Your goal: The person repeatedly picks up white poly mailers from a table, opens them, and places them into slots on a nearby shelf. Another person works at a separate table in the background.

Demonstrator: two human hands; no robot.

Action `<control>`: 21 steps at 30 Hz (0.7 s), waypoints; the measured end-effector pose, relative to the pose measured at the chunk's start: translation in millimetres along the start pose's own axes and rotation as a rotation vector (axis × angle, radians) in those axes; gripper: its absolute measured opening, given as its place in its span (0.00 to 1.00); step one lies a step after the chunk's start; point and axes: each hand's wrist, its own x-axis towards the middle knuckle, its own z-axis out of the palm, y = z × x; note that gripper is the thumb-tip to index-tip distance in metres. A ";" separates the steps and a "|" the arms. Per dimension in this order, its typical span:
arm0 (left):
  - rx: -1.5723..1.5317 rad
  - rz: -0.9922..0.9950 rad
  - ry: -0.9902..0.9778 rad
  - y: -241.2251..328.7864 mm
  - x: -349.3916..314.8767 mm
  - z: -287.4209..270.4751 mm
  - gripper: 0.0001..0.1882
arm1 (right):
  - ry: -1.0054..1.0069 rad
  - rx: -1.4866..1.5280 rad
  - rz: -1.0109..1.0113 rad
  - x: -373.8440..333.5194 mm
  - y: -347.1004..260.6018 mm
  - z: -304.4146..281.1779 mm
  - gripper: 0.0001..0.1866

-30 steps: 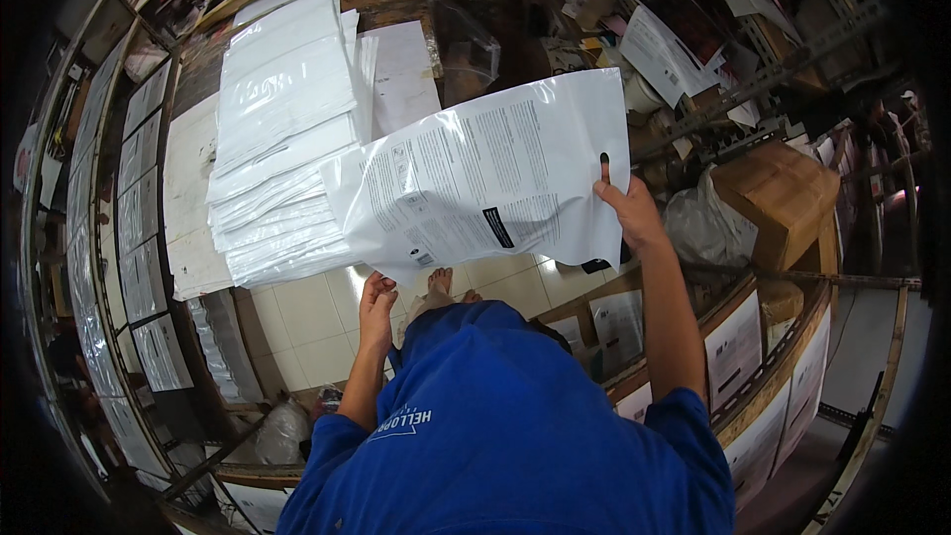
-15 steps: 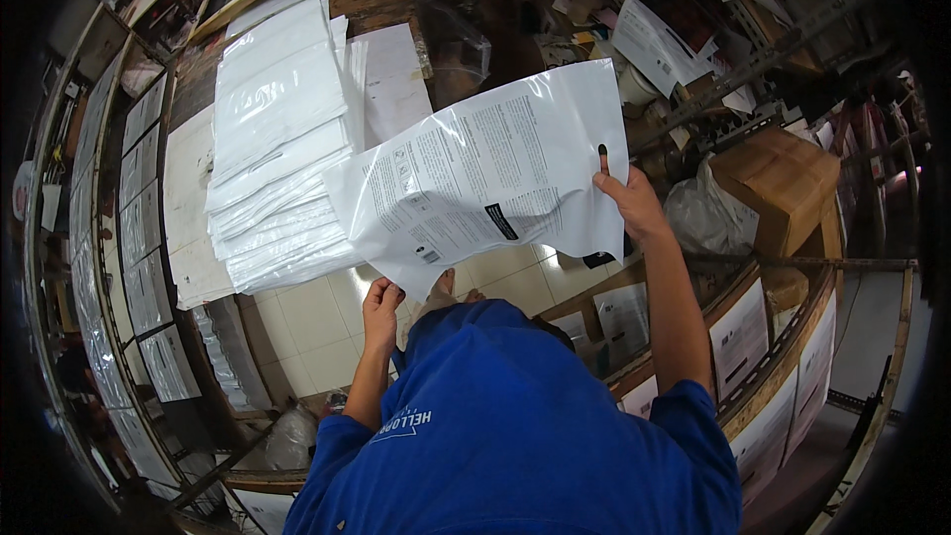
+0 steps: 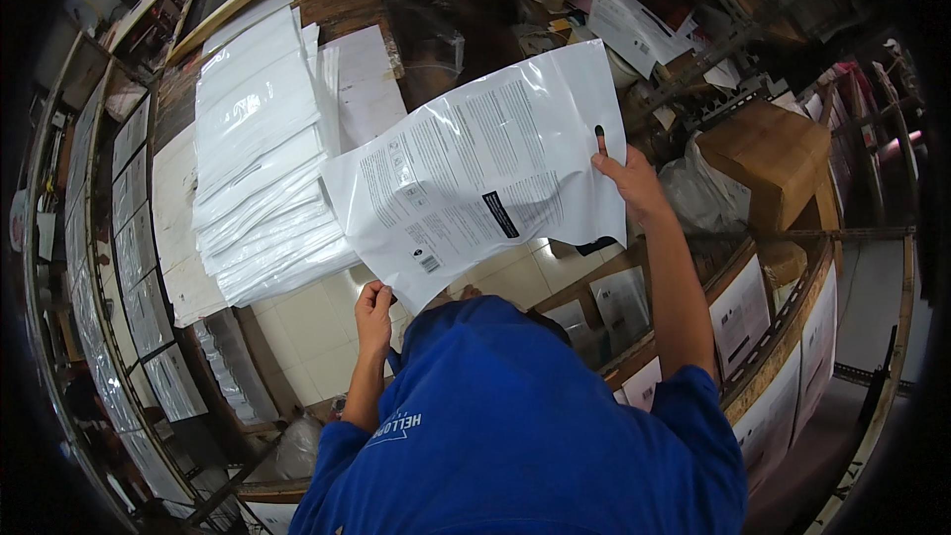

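A white plastic bag (image 3: 446, 178) printed with dark text is stretched out between my hands. My right hand (image 3: 634, 183) is closed on its right end, beside the oval handle hole, with the thumb on top. The fingers of my left hand (image 3: 373, 313) are pinched at the bag's lower left corner. That corner hangs low, and the film is wavy and shiny. To the left of the bag lies a tall stack of white plastic bags (image 3: 263, 129), fanned toward me, on a worn table board (image 3: 178, 208).
A brown cardboard box (image 3: 768, 159) and a crumpled clear plastic bag (image 3: 693, 193) stand at the right. Racks with printed white sheets (image 3: 738, 307) curve along both sides. A wooden bar (image 3: 233, 5) lies at the far left. Pale floor tiles (image 3: 307, 337) show below the table.
The view has shifted a little, so the table and stack sit farther left. The held bag tilts slightly more upward at its right end. Both hands keep their hold.
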 end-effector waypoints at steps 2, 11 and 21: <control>0.008 -0.003 -0.020 4.8 -2.1 4.9 0.07 | 0.010 0.005 -0.005 -1.2 -4.8 -6.2 0.21; 0.108 0.024 -0.111 8.5 -2.2 14.8 0.07 | 0.033 -0.010 0.010 -1.7 -8.7 -35.5 0.16; 0.125 0.036 -0.162 16.3 -6.5 34.0 0.08 | 0.125 -0.009 0.042 -9.7 -13.3 -58.4 0.16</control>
